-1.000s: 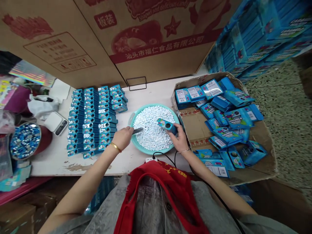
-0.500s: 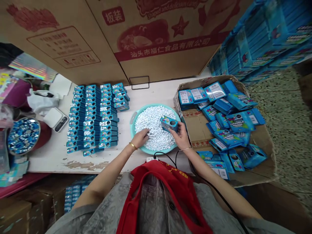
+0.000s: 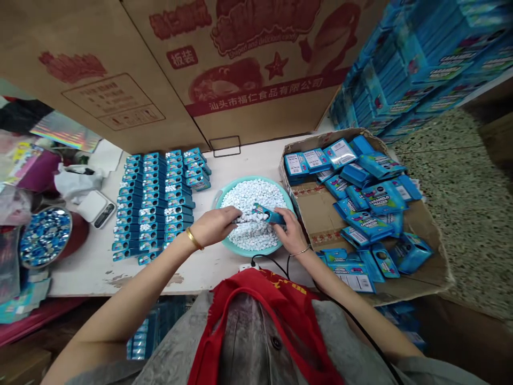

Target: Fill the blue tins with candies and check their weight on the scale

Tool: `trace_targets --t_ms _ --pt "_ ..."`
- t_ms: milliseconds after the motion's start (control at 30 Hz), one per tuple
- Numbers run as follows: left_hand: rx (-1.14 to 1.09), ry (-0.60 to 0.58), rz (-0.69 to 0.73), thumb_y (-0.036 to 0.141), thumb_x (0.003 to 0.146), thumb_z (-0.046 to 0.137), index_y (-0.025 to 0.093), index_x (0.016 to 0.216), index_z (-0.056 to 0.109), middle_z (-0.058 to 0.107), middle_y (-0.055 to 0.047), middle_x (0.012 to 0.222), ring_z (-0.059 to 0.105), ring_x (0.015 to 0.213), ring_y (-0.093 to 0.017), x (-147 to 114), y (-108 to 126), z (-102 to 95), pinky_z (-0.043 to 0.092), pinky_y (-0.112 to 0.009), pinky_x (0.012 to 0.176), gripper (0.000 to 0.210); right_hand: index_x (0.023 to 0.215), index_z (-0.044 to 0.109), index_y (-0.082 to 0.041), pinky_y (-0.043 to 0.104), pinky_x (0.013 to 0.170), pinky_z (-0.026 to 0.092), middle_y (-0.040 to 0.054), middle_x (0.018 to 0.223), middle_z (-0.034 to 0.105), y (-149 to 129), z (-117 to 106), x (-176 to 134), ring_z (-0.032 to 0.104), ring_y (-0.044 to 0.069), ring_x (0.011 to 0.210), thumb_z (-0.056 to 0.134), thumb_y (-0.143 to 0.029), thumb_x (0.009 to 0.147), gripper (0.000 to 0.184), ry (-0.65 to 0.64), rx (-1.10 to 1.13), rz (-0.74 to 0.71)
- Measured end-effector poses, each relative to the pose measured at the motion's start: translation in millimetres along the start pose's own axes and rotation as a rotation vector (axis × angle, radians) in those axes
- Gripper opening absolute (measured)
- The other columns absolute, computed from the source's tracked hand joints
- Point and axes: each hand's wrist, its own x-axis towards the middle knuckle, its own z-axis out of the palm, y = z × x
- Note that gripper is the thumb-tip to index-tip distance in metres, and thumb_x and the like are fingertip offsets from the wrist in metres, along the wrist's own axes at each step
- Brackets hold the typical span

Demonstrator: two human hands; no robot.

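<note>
A round teal basin point(image 3: 218, 202) full of small white candies point(image 3: 256, 187) stands on the table in front of me. My right hand point(image 3: 290, 230) grips a small blue candy box point(image 3: 274, 216) over the right half of the basin. The box is tilted, its round opening facing up and left, with white candies at the hole. Over the basin's left side is my left hand point(image 3: 216, 223), its fingers curled together low at the candies, level with the box. What lies between those fingers is hidden.
Rows of blue boxes point(image 3: 154, 208) with round holes stand to the left. A cardboard tray point(image 3: 320, 208) of flat blue cartons is at the right. Large brown cartons point(image 3: 248, 123) wall the back. A white scale point(image 3: 96, 208) and a tub of shiny blue pieces point(image 3: 46, 235) sit far left.
The box in my right hand has tipped and moved slightly left and down. My left hand has turned, its forearm raised and fingers brought closer together near the candies. The camera view has shifted slightly.
</note>
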Motion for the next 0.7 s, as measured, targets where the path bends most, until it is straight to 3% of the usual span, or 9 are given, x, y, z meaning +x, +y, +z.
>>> trace_targets --t_ms 167,267,367,467,567,633,700 --pt "0.332 -0.182 -0.103 0.008 0.091 0.04 0.012 0.108 0.055 0.065 -0.012 0.101 0.066 0.085 -0.022 13 48 -37.4 0.051 -0.032 0.069 0.023 0.123 0.053 -0.023 0.049 0.1 0.047 0.0117 0.119 0.06 -7 8 0 0.056 0.027 0.115 0.05 -0.019 0.087 0.036 -0.023 0.001 -0.021" --pt "0.407 -0.171 -0.11 0.007 0.093 0.035 0.012 0.101 0.058 0.064 -0.011 0.093 0.066 0.082 -0.022 13 68 -48.4 0.051 -0.032 0.066 0.024 0.123 0.053 -0.023 0.05 0.102 0.046 0.012 0.121 0.06 -6 11 -1 0.056 0.027 0.116 0.05 -0.019 0.086 0.037 -0.013 0.025 -0.01" --pt "0.405 -0.076 -0.148 0.009 0.094 0.037 0.014 0.104 0.058 0.063 -0.011 0.095 0.065 0.087 -0.024 6 55 -43.2 0.05 -0.032 0.067 0.024 0.122 0.053 -0.023 0.049 0.102 0.046 0.012 0.12 0.061 -2 9 -1 0.056 0.027 0.115 0.051 -0.021 0.086 0.036 0.0 0.041 0.007" --pt "0.369 0.004 -0.31 0.013 0.094 0.038 0.016 0.111 0.056 0.062 -0.011 0.104 0.063 0.094 -0.024 -5 9 -12.7 0.05 -0.032 0.07 0.025 0.121 0.053 -0.022 0.047 0.101 0.046 0.0117 0.119 0.061 3 4 -1 0.057 0.026 0.114 0.053 -0.022 0.087 0.034 0.019 0.047 0.037" --pt "0.206 -0.037 -0.463 0.014 0.094 0.038 0.016 0.106 0.058 0.061 -0.012 0.105 0.063 0.095 -0.023 -6 -39 40.2 0.05 -0.032 0.075 0.024 0.121 0.053 -0.021 0.044 0.098 0.047 0.0119 0.118 0.061 8 -1 0 0.058 0.026 0.112 0.055 -0.024 0.087 0.034 0.057 0.064 0.078" --pt "0.073 -0.04 -0.471 0.012 0.093 0.04 0.016 0.105 0.058 0.061 -0.012 0.107 0.062 0.098 -0.023 5 -55 78.2 0.05 -0.033 0.079 0.023 0.12 0.053 -0.021 0.043 0.097 0.047 0.0113 0.117 0.062 10 -2 1 0.059 0.025 0.11 0.057 -0.027 0.087 0.034 0.076 0.072 0.11" --pt "0.0 -0.024 -0.437 0.01 0.091 0.042 0.018 0.107 0.057 0.061 -0.01 0.111 0.06 0.103 -0.022 24 -56 110.4 0.05 -0.033 0.085 0.023 0.119 0.053 -0.021 0.041 0.096 0.047 0.0102 0.116 0.062 13 -1 1 0.059 0.025 0.109 0.059 -0.03 0.087 0.034 0.083 0.075 0.145"
